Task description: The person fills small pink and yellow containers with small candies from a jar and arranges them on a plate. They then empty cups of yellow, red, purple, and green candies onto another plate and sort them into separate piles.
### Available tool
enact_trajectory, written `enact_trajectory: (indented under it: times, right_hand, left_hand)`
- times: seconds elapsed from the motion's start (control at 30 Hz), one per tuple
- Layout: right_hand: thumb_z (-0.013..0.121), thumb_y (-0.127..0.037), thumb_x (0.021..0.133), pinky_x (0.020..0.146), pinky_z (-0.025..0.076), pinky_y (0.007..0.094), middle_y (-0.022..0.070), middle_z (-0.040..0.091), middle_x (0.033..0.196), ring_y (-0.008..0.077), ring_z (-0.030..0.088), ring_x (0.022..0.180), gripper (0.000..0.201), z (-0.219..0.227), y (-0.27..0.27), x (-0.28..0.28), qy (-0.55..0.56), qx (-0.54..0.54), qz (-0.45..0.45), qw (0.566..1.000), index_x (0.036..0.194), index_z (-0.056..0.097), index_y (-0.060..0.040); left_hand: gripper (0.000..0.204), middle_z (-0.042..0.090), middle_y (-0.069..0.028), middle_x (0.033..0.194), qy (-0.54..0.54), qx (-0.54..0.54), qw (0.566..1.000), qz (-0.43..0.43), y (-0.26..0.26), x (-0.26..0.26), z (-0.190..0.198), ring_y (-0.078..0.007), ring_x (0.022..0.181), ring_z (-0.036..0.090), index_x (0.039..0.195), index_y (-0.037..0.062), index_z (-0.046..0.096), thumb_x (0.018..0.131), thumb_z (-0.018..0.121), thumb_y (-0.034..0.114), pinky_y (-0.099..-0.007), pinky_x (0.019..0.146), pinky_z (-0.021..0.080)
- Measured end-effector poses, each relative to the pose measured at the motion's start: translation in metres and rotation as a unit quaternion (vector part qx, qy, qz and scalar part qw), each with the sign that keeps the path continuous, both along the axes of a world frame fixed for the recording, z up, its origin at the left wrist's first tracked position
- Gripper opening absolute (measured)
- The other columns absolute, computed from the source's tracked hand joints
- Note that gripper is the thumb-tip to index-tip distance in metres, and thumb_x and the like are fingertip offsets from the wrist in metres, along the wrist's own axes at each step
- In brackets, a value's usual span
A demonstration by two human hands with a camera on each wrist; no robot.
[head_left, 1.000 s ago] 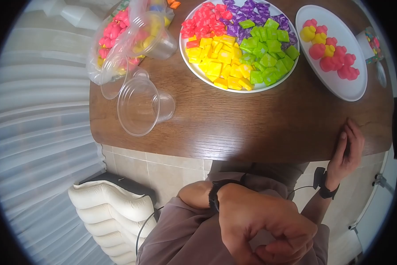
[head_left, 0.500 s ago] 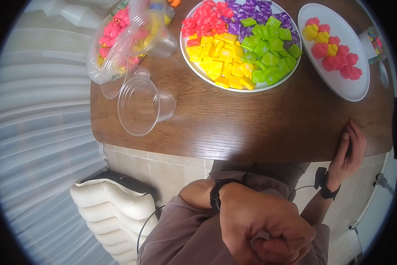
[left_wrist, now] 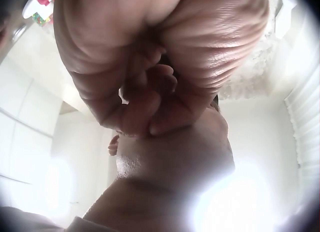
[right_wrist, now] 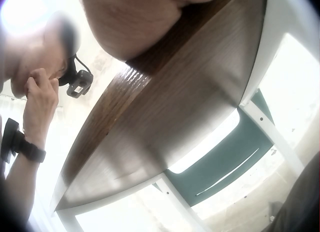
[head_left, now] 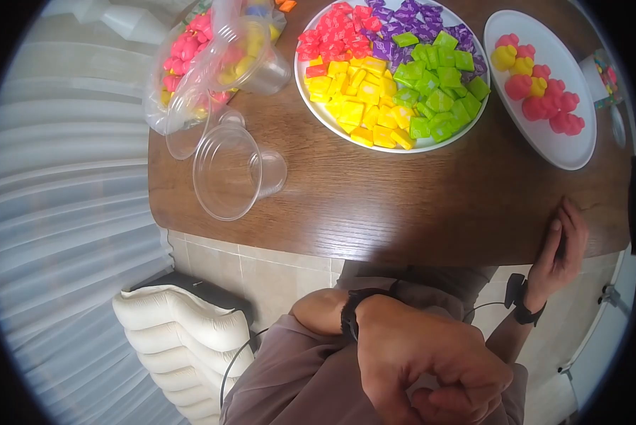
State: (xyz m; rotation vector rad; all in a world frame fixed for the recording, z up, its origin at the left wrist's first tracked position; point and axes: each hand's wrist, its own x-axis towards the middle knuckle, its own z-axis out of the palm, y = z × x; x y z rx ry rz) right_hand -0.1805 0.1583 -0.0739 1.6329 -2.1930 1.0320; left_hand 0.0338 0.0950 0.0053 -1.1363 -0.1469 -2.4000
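Note:
My left hand (head_left: 431, 354) is raised close to the camera in the head view, palm inward, with nothing visible in it. In the left wrist view its curled fingers (left_wrist: 142, 109) meet the thumb in front of the chin. The right wrist view shows this hand (right_wrist: 42, 99) held up at the mouth. My right hand (head_left: 564, 237) rests on the front right edge of the wooden table (head_left: 318, 198), its fingers extended. Above it lies a white oval plate (head_left: 571, 150) bearing pink and yellow rounded figures (head_left: 557, 98).
A white round plate (head_left: 431, 148) holds wrapped candies sorted by colour: red (head_left: 335, 32), purple (head_left: 410, 18), yellow (head_left: 360, 106), green (head_left: 442, 85). Left of it, a clear cup (head_left: 226, 173) lies on its side near more cups (head_left: 265, 67) and a bag of figures (head_left: 183, 49).
The head view has shifted slightly, so the table and plates sit a little lower and further right. The left fingers have moved slightly at the face; the right hand stays on the table edge.

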Motion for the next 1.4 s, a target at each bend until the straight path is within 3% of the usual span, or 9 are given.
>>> enact_trajectory:
  times: [0.27, 0.37, 0.57, 0.63, 0.73, 0.93, 1.03, 1.23, 1.4]
  right_hand:
    - [0.06, 0.0, 0.096, 0.098, 0.049, 0.039, 0.0155, 0.072, 0.118, 0.0294, 0.065, 0.111, 0.017, -0.003, 0.002, -0.001, -0.018, 0.004, -0.007, 1.0, 0.107, 0.071, 0.0055]
    - [0.06, 0.0, 0.096, 0.098, 0.049, 0.039, 0.016, 0.072, 0.118, 0.0296, 0.065, 0.11, 0.017, -0.003, 0.002, -0.002, -0.003, 0.007, -0.009, 1.0, 0.107, 0.071, 0.0058]
    - [0.06, -0.001, 0.096, 0.098, 0.049, 0.0395, 0.0165, 0.072, 0.118, 0.0302, 0.066, 0.11, 0.017, -0.003, 0.002, -0.003, -0.007, 0.007, -0.001, 1.0, 0.107, 0.071, 0.0067]
    - [0.06, -0.001, 0.096, 0.099, 0.049, 0.0394, 0.0166, 0.072, 0.118, 0.0304, 0.065, 0.111, 0.018, -0.003, 0.003, -0.003, -0.009, 0.011, -0.007, 1.0, 0.107, 0.071, 0.0067]
    - [0.06, -0.001, 0.096, 0.099, 0.049, 0.0394, 0.0166, 0.072, 0.118, 0.0306, 0.065, 0.111, 0.018, -0.002, 0.003, -0.005, 0.008, 0.013, 0.004, 1.0, 0.107, 0.071, 0.0067]
    - [0.059, -0.001, 0.097, 0.099, 0.049, 0.0398, 0.0167, 0.071, 0.119, 0.0308, 0.065, 0.112, 0.018, -0.003, 0.003, -0.003, -0.01, 0.013, -0.005, 1.0, 0.107, 0.071, 0.0066]
    - [0.059, -0.001, 0.097, 0.1, 0.049, 0.0398, 0.0165, 0.071, 0.119, 0.0306, 0.065, 0.112, 0.018, -0.004, 0.004, -0.005, -0.002, 0.013, -0.001, 1.0, 0.108, 0.071, 0.0066]
    - [0.059, -0.001, 0.097, 0.1, 0.049, 0.0394, 0.016, 0.071, 0.119, 0.0301, 0.065, 0.113, 0.018, -0.005, 0.004, -0.005, -0.017, 0.01, -0.003, 1.0, 0.109, 0.071, 0.0065]
    - [0.059, -0.001, 0.097, 0.1, 0.049, 0.0394, 0.0161, 0.072, 0.119, 0.0297, 0.065, 0.112, 0.018, -0.006, 0.005, -0.006, -0.007, 0.014, -0.005, 1.0, 0.108, 0.071, 0.0065]
  left_hand:
    - [0.033, 0.038, 0.0019, 0.07, -0.015, 0.017, 1.0, 0.003, 0.003, -0.003, 0.0, -0.0163, 0.062, 0.038, 0.081, 0.0086, 0.034, 0.093, 0.062, -0.004, -0.03, 0.065, 0.04]
    - [0.033, 0.039, 0.0019, 0.07, 0.045, 0.033, 0.998, -0.018, 0.005, -0.007, -0.004, -0.0164, 0.062, 0.038, 0.081, 0.0092, 0.034, 0.093, 0.062, -0.004, -0.03, 0.064, 0.04]
    - [0.032, 0.042, 0.001, 0.071, 0.039, 0.008, 0.998, 0.055, -0.012, -0.001, -0.004, -0.0164, 0.065, 0.043, 0.081, 0.0086, 0.036, 0.092, 0.063, -0.005, -0.0307, 0.061, 0.041]
    - [0.032, 0.043, 0.0, 0.071, -0.13, -0.096, 0.987, -0.013, -0.029, 0.017, 0.002, -0.0173, 0.066, 0.044, 0.081, 0.008, 0.037, 0.09, 0.063, -0.009, -0.0312, 0.062, 0.043]
    - [0.033, 0.043, -0.0005, 0.072, -0.138, -0.108, 0.985, 0.0, -0.03, 0.016, 0.006, -0.0181, 0.068, 0.045, 0.082, 0.0078, 0.036, 0.089, 0.063, -0.01, -0.0315, 0.063, 0.043]
    - [0.032, 0.042, -0.0006, 0.071, -0.066, -0.149, 0.987, 0.005, -0.035, 0.009, 0.004, -0.0177, 0.066, 0.046, 0.082, 0.0075, 0.036, 0.091, 0.062, -0.009, -0.0308, 0.063, 0.041]
    - [0.032, 0.04, -0.0001, 0.069, -0.064, -0.15, 0.986, 0.045, -0.032, 0.008, 0.005, -0.0175, 0.063, 0.042, 0.081, 0.0079, 0.036, 0.091, 0.062, -0.009, -0.03, 0.062, 0.04]
    - [0.034, 0.038, 0.0007, 0.067, -0.073, -0.149, 0.986, -0.002, -0.031, 0.012, 0.003, -0.0173, 0.06, 0.038, 0.079, 0.0087, 0.034, 0.091, 0.06, -0.009, -0.0307, 0.063, 0.038]
    - [0.035, 0.037, 0.0009, 0.067, -0.07, -0.119, 0.99, 0.011, -0.03, 0.013, 0.005, -0.0171, 0.06, 0.038, 0.079, 0.0089, 0.034, 0.091, 0.06, -0.009, -0.0307, 0.062, 0.038]
